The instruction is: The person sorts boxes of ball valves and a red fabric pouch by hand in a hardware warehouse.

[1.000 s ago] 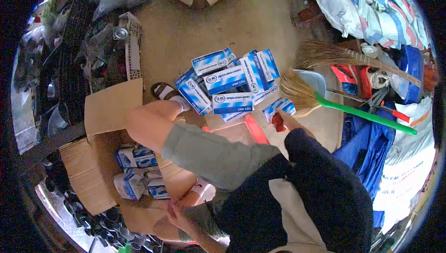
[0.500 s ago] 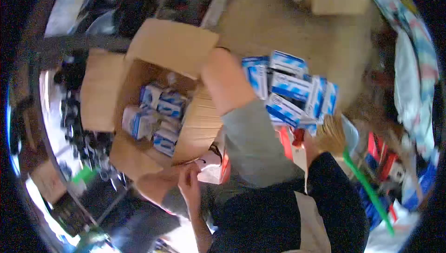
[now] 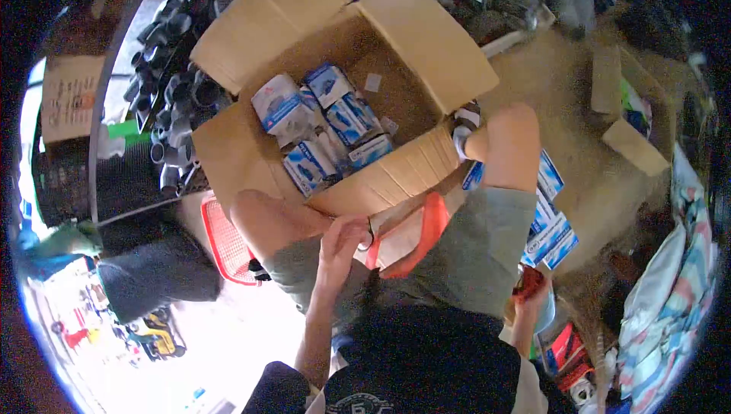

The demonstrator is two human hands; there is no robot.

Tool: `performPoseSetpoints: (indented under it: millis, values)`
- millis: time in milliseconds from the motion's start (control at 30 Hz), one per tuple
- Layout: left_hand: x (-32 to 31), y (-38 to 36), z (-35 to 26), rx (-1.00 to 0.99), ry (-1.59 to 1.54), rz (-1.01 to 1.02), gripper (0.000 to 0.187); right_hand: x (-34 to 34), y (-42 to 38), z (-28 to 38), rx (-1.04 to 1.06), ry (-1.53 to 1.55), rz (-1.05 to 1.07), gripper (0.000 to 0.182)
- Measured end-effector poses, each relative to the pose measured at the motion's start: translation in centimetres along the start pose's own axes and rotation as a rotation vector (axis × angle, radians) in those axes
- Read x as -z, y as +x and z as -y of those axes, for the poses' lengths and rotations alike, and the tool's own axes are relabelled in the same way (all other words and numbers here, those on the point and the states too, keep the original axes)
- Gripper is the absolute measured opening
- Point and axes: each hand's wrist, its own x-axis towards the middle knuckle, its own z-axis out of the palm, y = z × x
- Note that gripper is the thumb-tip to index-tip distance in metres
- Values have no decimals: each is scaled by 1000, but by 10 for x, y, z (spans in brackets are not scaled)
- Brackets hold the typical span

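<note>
My left hand (image 3: pixel 343 248) is over my lap, its fingers curled together beside a thin dark loop (image 3: pixel 371 236); I cannot tell what they hold. Just right of it is a container with a red rim (image 3: pixel 426 240), between my knees. At the right, beside my thigh, my right hand (image 3: pixel 531 297) is closed around a small dark-red object (image 3: pixel 527 281). Near that hand lie several blue-and-white boxes (image 3: pixel 554 240), partly hidden by my knee. In front of me stands an open cardboard carton (image 3: pixel 384 182) with several similar boxes (image 3: pixel 308 167) inside.
A red plastic basket (image 3: pixel 221 235) sits at the left. Dark pipe fittings (image 3: pixel 179 94) are heaped behind it. Another open carton (image 3: pixel 636 144) stands at the far right, above a striped bag (image 3: pixel 662 285). Red packets (image 3: pixel 565 349) lie at the lower right.
The view has turned, so the carton sits higher and further right. My knee now hides more of the loose boxes. The red object remains in my right hand, now lower in view.
</note>
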Motion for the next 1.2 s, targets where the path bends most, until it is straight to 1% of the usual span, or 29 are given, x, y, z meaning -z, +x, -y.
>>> performPoseSetpoints:
  millis: [33, 67, 100, 133, 167, 233, 267, 300, 333, 367, 400, 467, 533, 567, 633, 700, 733, 767, 800, 833, 867, 900, 933, 1000, 1033, 1133, 1200]
  values:
    - [10, 6, 2, 16, -9, 9, 21, -63, -28, 38, 96, -6, 54, 51]
    - [18, 12, 3, 38, -17, 19, 22, -75, -31, 63, 91, -62, 17, 54]
    - [26, 23, 2, 55, -56, -15, 25, -145, -49, 84, 213, -74, 125, 53]
    - [39, 43, 5, -77, 112, -32, 30, -134, -28, 110, 272, -149, 92, 61]
    - [55, 68, 15, -205, 283, -50, 34, -193, -36, 127, 259, -50, 130, 61]
    - [81, 129, 47, -166, 204, -138, 35, -303, -48, 142, 376, 37, 178, 64]
    - [91, 162, 59, -126, 291, -265, 36, -344, -45, 147, 287, 49, 557, 65]
    - [98, 184, 73, -84, 378, -391, 37, -389, -34, 145, 226, 86, 806, 68]
    - [103, 189, 87, 43, 221, -438, 37, -434, -22, 144, 147, 105, 1049, 71]
    - [109, 198, 101, 169, 64, -471, 37, -474, -19, 127, 106, 151, 1164, 74]
    - [115, 207, 115, 289, -96, -521, 37, -497, -13, 108, 166, 76, 889, 67]
    - [128, 214, 157, 429, -233, -558, 39, -543, -3, 70, 186, -108, 316, 61]
    - [139, 218, 196, 492, -281, -555, 40, -594, 17, 16, -89, 62, 1018, 57]
    - [144, 218, 210, 508, -295, -548, 41, -596, 29, -11, -56, -100, 1000, 58]
    - [152, 224, 235, 503, -343, -527, 43, -594, 69, -53, -95, -349, 1065, 58]
    - [161, 234, 269, 482, -447, -490, 45, -602, 73, -64, -259, -323, 998, 56]
    - [167, 245, 306, 511, -305, -518, 47, -607, 72, -69, -334, -313, 969, 54]
    - [173, 261, 350, 534, -166, -541, 48, -614, 70, -68, -328, -308, 991, 53]
    - [173, 271, 372, 556, -28, -563, 50, -622, 67, -63, -321, -306, 1013, 53]
    - [168, 265, 359, 503, 48, -614, 51, -626, 66, -61, -318, -302, 1031, 52]
    - [155, 253, 318, 467, 211, -648, 52, -628, 70, -63, -283, -311, 1011, 51]
    - [134, 235, 247, 444, 395, -677, 54, -631, 75, -66, -250, -318, 988, 50]
    - [117, 225, 194, 422, 507, -681, 56, -632, 79, -69, -216, -322, 964, 49]
    - [97, 229, 145, 355, 572, -651, 59, -635, 89, -75, -233, -329, 881, 46]
    - [111, 246, 201, 90, 710, -616, 66, -635, 91, -77, -240, -346, 852, 46]
    - [98, 253, 180, 259, 442, -621, 75, -634, 95, -87, -282, -393, 804, 45]
    - [99, 247, 173, 168, 358, -588, 82, -632, 99, -93, -303, -430, 809, 43]
